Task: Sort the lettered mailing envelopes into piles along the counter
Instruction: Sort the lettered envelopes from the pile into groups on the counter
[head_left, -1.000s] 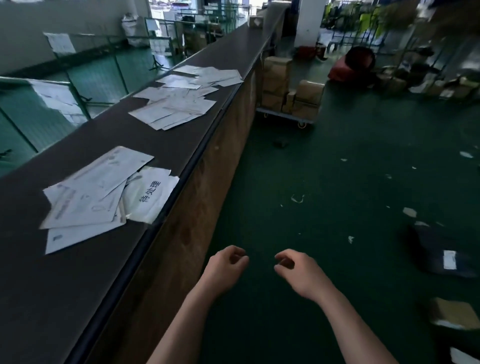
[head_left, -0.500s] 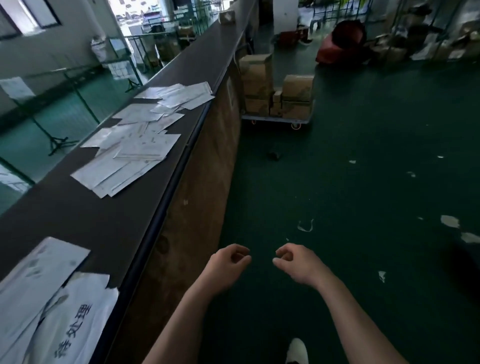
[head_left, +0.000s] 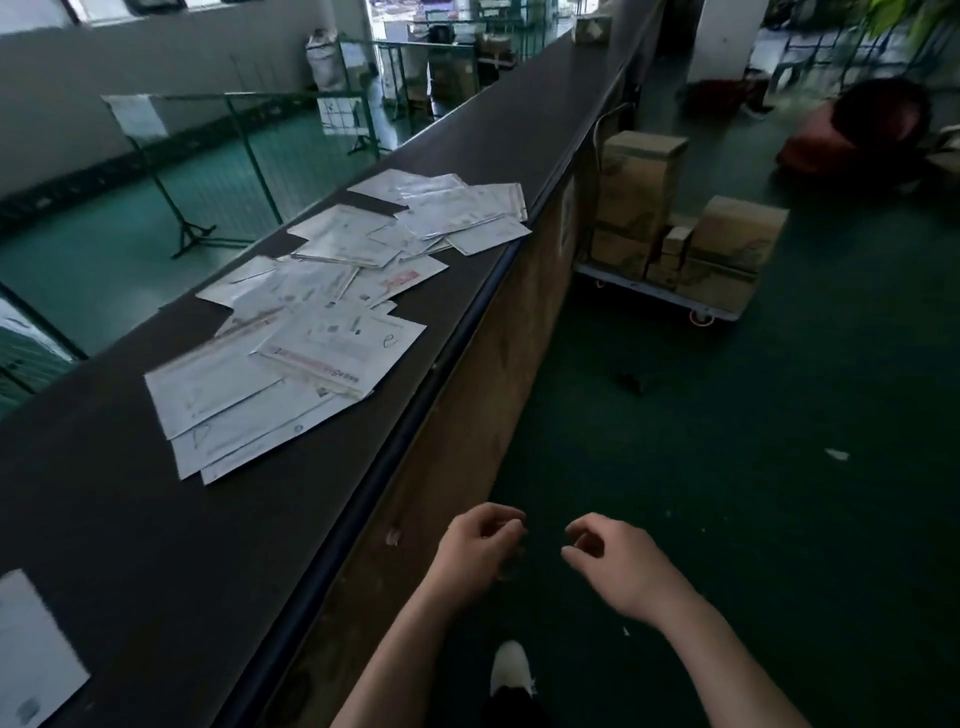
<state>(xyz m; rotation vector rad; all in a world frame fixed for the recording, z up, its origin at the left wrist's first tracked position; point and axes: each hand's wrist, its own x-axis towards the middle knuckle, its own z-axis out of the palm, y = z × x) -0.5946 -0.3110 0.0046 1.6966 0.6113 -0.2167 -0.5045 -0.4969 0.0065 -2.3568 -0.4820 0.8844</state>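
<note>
worktop (head_left: 130, 519): long, dark, green floor beside it
envelopes (head_left: 311, 332): overlapping piles spread along it
left hand (head_left: 475, 553): loosely curled, empty
right hand (head_left: 621, 569): same, holding nothing

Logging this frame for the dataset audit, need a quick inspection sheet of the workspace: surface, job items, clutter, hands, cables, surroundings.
Surface: long dark counter with a rounded front edge, running away from the camera.
Job's things: overlapping white envelopes in a loose spread mid-counter, a second cluster beyond it; one more envelope at the near left edge.
Clutter: small box at the counter's far end; paper scraps on the green floor.
Hands: left hand and right hand hang in front of the counter, fingers loosely curled, holding nothing.
Cables: nothing seen.
Surroundings: cardboard boxes on a wheeled cart; green metal barriers behind the counter.
</note>
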